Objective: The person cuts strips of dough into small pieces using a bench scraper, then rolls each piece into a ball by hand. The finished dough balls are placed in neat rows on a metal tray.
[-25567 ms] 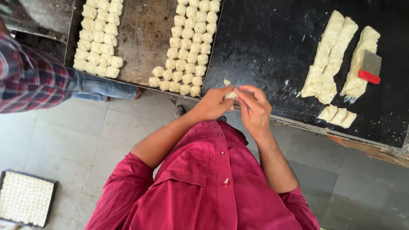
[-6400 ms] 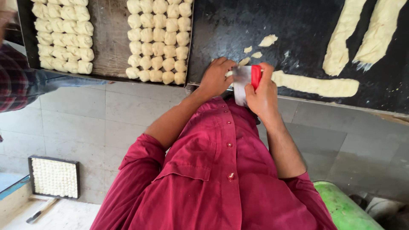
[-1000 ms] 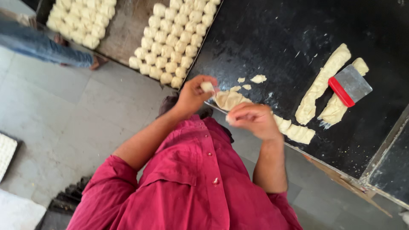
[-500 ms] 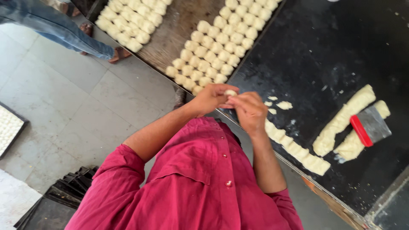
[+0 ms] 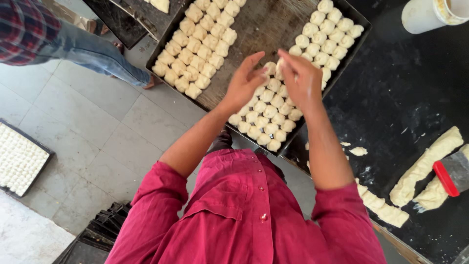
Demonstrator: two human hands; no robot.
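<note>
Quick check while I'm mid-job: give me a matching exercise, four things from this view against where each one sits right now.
Things:
1. red-handled metal scraper
2. white plastic tub
3. tray of small white pieces
4. long pale dough strip

Places:
A. on the tiled floor, far left
B. top right corner of the black worktop
C. right edge, lying between the dough strips
D. on the black worktop, just left of the scraper

Pairs: 1-C, 2-B, 3-A, 4-D

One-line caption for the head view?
Both hands, left hand and right hand, place a dough piece on the baking tray.

A bakery: tray (image 5: 254, 29) of dough pieces (image 5: 195, 44) (rolled strips (image 5: 425, 166) beside)
</note>
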